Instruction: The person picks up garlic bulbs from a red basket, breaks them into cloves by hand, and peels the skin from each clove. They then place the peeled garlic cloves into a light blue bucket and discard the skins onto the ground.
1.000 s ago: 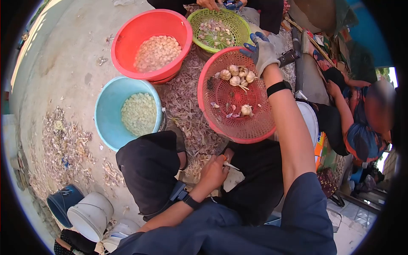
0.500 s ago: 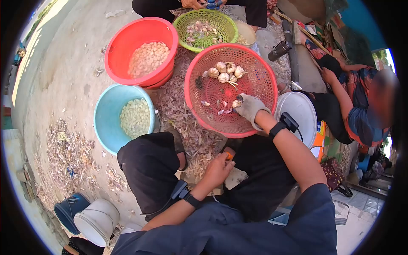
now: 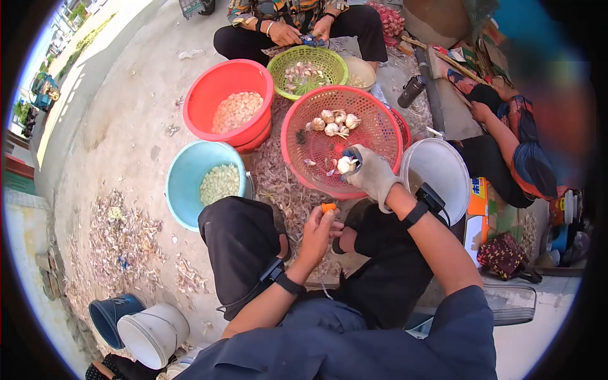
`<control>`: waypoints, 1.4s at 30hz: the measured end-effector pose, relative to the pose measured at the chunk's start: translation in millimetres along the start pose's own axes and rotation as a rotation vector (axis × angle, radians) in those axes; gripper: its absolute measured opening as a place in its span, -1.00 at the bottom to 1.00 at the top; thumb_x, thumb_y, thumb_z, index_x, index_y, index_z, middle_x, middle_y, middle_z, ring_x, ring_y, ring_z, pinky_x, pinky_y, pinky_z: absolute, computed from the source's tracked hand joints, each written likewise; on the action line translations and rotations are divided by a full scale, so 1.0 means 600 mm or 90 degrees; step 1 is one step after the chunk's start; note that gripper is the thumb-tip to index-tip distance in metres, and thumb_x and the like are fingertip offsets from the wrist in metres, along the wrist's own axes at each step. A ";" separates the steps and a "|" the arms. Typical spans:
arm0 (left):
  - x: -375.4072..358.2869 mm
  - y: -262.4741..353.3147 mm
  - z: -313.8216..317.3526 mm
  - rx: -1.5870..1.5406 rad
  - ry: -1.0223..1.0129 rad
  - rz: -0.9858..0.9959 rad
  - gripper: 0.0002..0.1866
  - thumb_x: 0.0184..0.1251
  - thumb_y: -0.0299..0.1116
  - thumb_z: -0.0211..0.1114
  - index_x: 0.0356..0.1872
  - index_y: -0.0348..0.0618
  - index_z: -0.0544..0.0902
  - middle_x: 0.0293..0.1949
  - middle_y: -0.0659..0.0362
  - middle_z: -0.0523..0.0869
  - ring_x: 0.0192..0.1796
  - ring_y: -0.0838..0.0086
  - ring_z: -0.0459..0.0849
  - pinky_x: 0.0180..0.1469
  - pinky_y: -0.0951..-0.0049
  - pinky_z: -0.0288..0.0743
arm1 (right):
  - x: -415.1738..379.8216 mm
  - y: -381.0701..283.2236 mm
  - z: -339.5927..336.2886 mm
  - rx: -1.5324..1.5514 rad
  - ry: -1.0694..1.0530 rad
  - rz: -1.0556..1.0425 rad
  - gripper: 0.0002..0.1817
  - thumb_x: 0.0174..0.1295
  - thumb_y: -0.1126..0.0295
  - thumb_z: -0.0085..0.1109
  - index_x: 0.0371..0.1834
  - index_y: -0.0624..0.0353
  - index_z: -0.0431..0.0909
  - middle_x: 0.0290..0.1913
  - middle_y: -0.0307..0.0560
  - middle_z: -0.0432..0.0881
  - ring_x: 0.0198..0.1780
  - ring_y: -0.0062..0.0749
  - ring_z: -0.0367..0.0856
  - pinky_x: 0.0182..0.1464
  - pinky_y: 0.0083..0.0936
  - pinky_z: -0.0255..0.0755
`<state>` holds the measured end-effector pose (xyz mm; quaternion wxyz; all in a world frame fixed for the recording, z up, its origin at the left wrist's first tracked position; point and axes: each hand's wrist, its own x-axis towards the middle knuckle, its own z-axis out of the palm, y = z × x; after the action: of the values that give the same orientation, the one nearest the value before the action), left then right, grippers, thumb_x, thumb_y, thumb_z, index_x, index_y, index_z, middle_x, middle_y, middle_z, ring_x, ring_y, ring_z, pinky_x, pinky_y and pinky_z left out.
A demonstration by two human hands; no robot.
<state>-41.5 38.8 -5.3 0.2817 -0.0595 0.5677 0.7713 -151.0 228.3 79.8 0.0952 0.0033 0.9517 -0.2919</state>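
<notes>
My right hand, in a pale glove with dark fingertips, grips a white garlic bulb over the near side of a red mesh basket. Several whole garlic bulbs are heaped at the basket's far side, and a few loose cloves lie nearer to me. My bare left hand is above the ground between my knees, just short of the basket. Its fingers are curled, with a small orange object at the tips; its kind I cannot tell.
A red tub and a light blue bucket hold peeled cloves. Beyond stands a green basket with cloves, before another person's hands. A white bucket is at right, near a seated person. Garlic skins litter the ground.
My left hand has risen toward the basket with the orange object. My right hand has lifted the garlic bulb slightly toward the left. The camera view has tilted up.
</notes>
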 end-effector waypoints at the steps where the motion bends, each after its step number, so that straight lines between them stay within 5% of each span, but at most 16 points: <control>1: -0.006 0.015 0.003 -0.077 0.035 0.032 -0.52 0.68 -0.05 0.07 0.30 -0.28 0.45 0.13 0.03 0.66 -0.06 0.41 0.73 -0.08 0.39 0.70 | -0.034 -0.015 0.002 0.035 0.022 -0.023 -0.46 0.15 0.22 0.45 0.17 0.15 0.54 0.05 0.20 0.71 0.12 0.12 0.70 0.18 -0.12 0.58; 4: -0.019 0.040 0.008 -0.177 0.072 0.066 -0.49 0.71 -0.01 0.00 0.34 -0.26 0.41 0.22 0.01 0.64 0.01 0.33 0.74 -0.09 0.32 0.71 | -0.127 -0.052 0.018 0.083 0.054 -0.071 -0.40 0.15 0.20 0.47 0.24 0.11 0.50 0.15 0.11 0.65 0.15 0.09 0.67 0.16 -0.13 0.59; 14: -0.065 0.034 0.013 -0.186 0.052 0.176 -0.59 0.74 -0.12 -0.05 0.09 -0.30 0.57 -0.02 0.09 0.73 -0.03 0.45 0.73 0.08 0.40 0.62 | -0.260 -0.090 0.115 0.175 0.205 -0.070 -0.34 0.12 0.18 0.49 0.29 0.07 0.47 0.14 0.11 0.65 0.11 0.10 0.68 0.11 -0.12 0.60; 17: -0.081 0.051 0.019 -0.180 0.093 0.169 -0.57 0.71 -0.04 0.04 0.00 -0.27 0.63 -0.17 0.17 0.74 -0.18 0.55 0.70 -0.06 0.47 0.60 | -0.279 -0.089 0.124 0.228 0.255 -0.119 -0.41 0.21 0.24 0.45 0.28 0.15 0.49 0.12 0.07 0.68 0.06 -0.05 0.72 0.08 -0.19 0.62; 19: -0.086 0.060 0.013 -0.153 0.121 0.128 -0.50 0.66 0.09 0.12 -0.09 -0.22 0.69 -0.36 0.28 0.72 -0.45 0.68 0.60 -0.40 0.62 0.47 | -0.287 -0.086 0.122 0.572 0.147 -0.138 -0.54 0.34 0.31 0.37 0.23 0.24 0.52 0.00 -0.05 0.72 -0.05 -0.33 0.73 -0.01 -0.36 0.64; 20: -0.088 0.058 0.011 -0.147 0.118 0.128 -0.50 0.66 0.09 0.12 -0.09 -0.22 0.69 -0.36 0.28 0.72 -0.45 0.68 0.60 -0.40 0.62 0.47 | -0.290 -0.087 0.119 0.576 0.153 -0.138 -0.54 0.34 0.31 0.37 0.23 0.24 0.52 0.00 -0.05 0.72 -0.05 -0.33 0.73 -0.01 -0.36 0.64; 22: -0.090 0.055 0.011 -0.035 0.117 0.165 -0.49 0.64 0.12 0.12 -0.17 -0.18 0.69 -0.41 0.30 0.71 -0.52 0.73 0.54 -0.51 0.67 0.36 | -0.298 -0.086 0.108 0.943 0.023 0.079 -0.66 0.41 0.36 0.32 0.16 0.27 0.57 -0.12 -0.19 0.71 -0.16 -0.57 0.67 -0.15 -0.53 0.63; 26: -0.099 0.047 0.004 0.118 0.096 0.156 -0.47 0.67 0.11 0.06 -0.23 -0.19 0.68 -0.41 0.30 0.69 -0.48 0.70 0.54 -0.45 0.62 0.39 | -0.284 -0.072 0.144 0.823 0.066 0.079 -0.69 0.41 0.38 0.29 0.14 0.27 0.59 -0.12 -0.21 0.70 -0.24 -0.63 0.67 -0.29 -0.61 0.62; 27: -0.098 0.037 0.001 0.111 0.108 0.127 -0.46 0.69 0.10 0.03 -0.24 -0.20 0.67 -0.41 0.30 0.67 -0.45 0.67 0.52 -0.40 0.57 0.40 | -0.288 -0.068 0.147 0.793 0.045 0.108 -0.66 0.38 0.36 0.28 0.16 0.24 0.58 -0.06 -0.10 0.74 -0.12 -0.40 0.75 -0.11 -0.46 0.64; 28: -0.097 0.032 0.005 0.104 0.122 0.098 -0.44 0.71 0.09 -0.01 -0.26 -0.21 0.67 -0.42 0.30 0.65 -0.41 0.65 0.51 -0.35 0.52 0.40 | -0.287 -0.064 0.154 0.795 0.053 0.111 -0.66 0.38 0.36 0.28 0.16 0.24 0.58 -0.06 -0.10 0.74 -0.12 -0.40 0.75 -0.11 -0.46 0.64; 30: -0.089 0.023 0.015 0.119 0.161 0.184 -0.44 0.73 0.06 -0.05 -0.28 -0.22 0.65 -0.42 0.29 0.61 -0.35 0.59 0.48 -0.25 0.44 0.40 | -0.281 -0.053 0.175 0.515 0.156 -0.052 -0.60 0.33 0.31 0.29 0.19 0.21 0.57 0.03 0.06 0.74 0.06 -0.10 0.74 0.11 -0.30 0.58; 31: -0.089 0.021 0.010 0.153 0.171 0.218 -0.45 0.73 0.05 -0.05 -0.29 -0.21 0.65 -0.42 0.29 0.60 -0.34 0.59 0.47 -0.24 0.44 0.40 | -0.286 -0.057 0.165 0.468 0.120 -0.029 -0.55 0.29 0.27 0.29 0.22 0.20 0.56 0.08 0.16 0.72 0.17 0.08 0.67 0.21 -0.21 0.53; 37: -0.088 0.027 0.008 0.240 0.161 0.249 -0.45 0.74 0.01 -0.09 -0.33 -0.22 0.61 -0.43 0.27 0.59 -0.37 0.56 0.46 -0.26 0.40 0.38 | -0.287 -0.061 0.142 0.395 0.091 -0.039 -0.58 0.34 0.25 0.23 0.21 0.15 0.57 0.07 0.20 0.72 0.15 0.11 0.67 0.17 -0.17 0.54; 40: -0.080 0.024 0.022 0.148 0.177 0.147 -0.44 0.74 -0.01 -0.09 -0.37 -0.25 0.58 -0.45 0.23 0.59 -0.38 0.49 0.47 -0.25 0.34 0.39 | -0.285 -0.060 0.151 0.380 0.137 -0.029 -0.61 0.39 0.25 0.17 0.22 0.15 0.55 0.07 0.22 0.71 0.14 0.17 0.66 0.16 -0.12 0.53; 42: -0.062 0.008 0.016 0.225 0.189 0.264 -0.44 0.73 -0.03 -0.09 -0.39 -0.29 0.54 -0.47 0.12 0.58 -0.38 0.36 0.47 -0.21 0.26 0.39 | -0.284 -0.064 0.156 0.362 0.146 -0.010 -0.62 0.40 0.26 0.14 0.22 0.17 0.54 0.07 0.23 0.70 0.14 0.20 0.65 0.16 -0.09 0.53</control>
<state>-11.0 32.7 17.3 0.0382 -0.0046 0.7282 0.6843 30.7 152.9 56.1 -0.0198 0.0557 0.8363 -0.5450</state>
